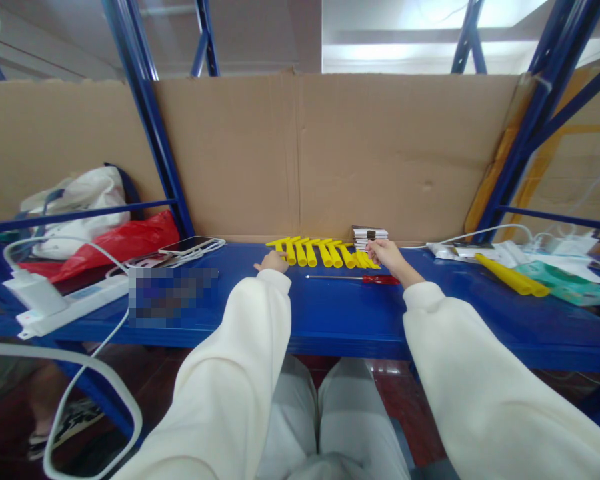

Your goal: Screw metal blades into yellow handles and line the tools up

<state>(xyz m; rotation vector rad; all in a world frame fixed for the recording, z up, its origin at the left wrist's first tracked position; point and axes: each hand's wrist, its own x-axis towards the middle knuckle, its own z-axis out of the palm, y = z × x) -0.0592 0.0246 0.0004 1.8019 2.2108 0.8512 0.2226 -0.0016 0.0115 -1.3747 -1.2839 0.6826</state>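
A row of several yellow plastic tubes (311, 256) with narrow flat stems lies on the blue table. At the row's left end, my left hand (274, 261) rests against the first tube, its visible fingers apart and others partly hidden. My right hand (386, 256) is closed at the right end, beside smaller yellow pieces (367, 261) and in front of a stack of black-and-white packets (365, 235). What its fingertips pinch, if anything, is too small to make out. Just nearer than the row lies a screwdriver with a red handle (381, 280), its shaft pointing left.
A cardboard panel (240, 160) stands along the back. To the left are a white power strip (80, 303), a phone (190, 245), cables and a red bag (125, 243). Two yellow tubes (513, 275) and a green packet (565, 283) lie at right.
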